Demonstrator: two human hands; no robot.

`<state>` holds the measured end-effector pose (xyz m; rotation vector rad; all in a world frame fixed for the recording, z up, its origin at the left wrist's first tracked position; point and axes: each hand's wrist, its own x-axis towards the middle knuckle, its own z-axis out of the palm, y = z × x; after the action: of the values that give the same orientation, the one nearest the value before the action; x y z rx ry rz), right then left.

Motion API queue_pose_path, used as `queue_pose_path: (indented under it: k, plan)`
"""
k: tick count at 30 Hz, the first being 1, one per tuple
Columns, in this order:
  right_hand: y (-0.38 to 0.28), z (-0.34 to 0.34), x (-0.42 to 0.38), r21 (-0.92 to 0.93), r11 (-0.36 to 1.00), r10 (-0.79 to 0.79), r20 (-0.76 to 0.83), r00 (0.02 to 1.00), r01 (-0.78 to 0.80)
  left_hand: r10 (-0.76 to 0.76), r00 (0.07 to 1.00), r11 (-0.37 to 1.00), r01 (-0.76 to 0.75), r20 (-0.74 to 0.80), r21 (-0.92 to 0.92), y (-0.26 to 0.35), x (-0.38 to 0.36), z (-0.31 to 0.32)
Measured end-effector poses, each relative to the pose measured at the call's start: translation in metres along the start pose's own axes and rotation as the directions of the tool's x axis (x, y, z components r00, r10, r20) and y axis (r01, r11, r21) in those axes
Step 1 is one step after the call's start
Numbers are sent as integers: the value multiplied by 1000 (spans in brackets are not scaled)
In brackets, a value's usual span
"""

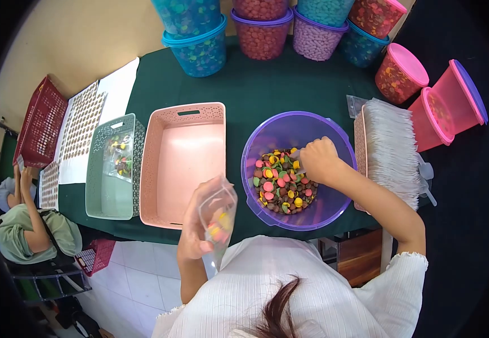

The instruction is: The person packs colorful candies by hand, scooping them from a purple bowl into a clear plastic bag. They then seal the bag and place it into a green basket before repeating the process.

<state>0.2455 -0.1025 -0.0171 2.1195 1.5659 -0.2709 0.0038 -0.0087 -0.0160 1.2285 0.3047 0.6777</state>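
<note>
My left hand (195, 228) holds an open clear plastic bag (220, 217) with a few yellow and pink pieces inside, beside the front right corner of a pink basket (183, 163). Over the right part of a purple tub (334, 208), my right hand (318, 160) is closed around something at the edge of the candy, perhaps a scoop that is mostly hidden by the fingers. Brown, pink, yellow and green candies (282, 183) cover the bottom of the tub.
A green basket (109, 194) with filled bags stands left, near sticker sheets (81, 129) and a red basket (41, 124). Stacked clear bags (391, 152) and scoops (426, 172) lie right. Lidded tubs (199, 53) line the back. Another person (30, 236) is at far left.
</note>
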Motion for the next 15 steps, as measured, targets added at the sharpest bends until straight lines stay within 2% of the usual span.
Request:
queue_pose_path:
  k: [1,3,7,9,12,13,15]
  plan:
    - [1,1,0,-1,1000,-1,1,1000,1,-33,998,999,33,61,0,-1,1,1]
    - [5,3,-1,141,990,-2,-28,1000,6,-90,986,996,88,139,16,-2,1,1]
    - [13,-5,-6,236,972,36,-78,996,-17,-130,980,991,134,152,-15,-10,0,0]
    - [16,-9,-9,457,888,33,-165,986,46,-157,977,986,164,141,-33,-10,0,3]
    - [12,0,-5,521,844,17,-259,966,125,-165,974,986,169,153,-11,-11,2,5]
    - [14,-2,-6,521,844,18,-261,965,125,-164,974,986,168,153,-10,-10,3,5]
    - [18,-9,-8,573,810,-34,-165,986,124,-143,977,989,145,159,-1,-9,4,5]
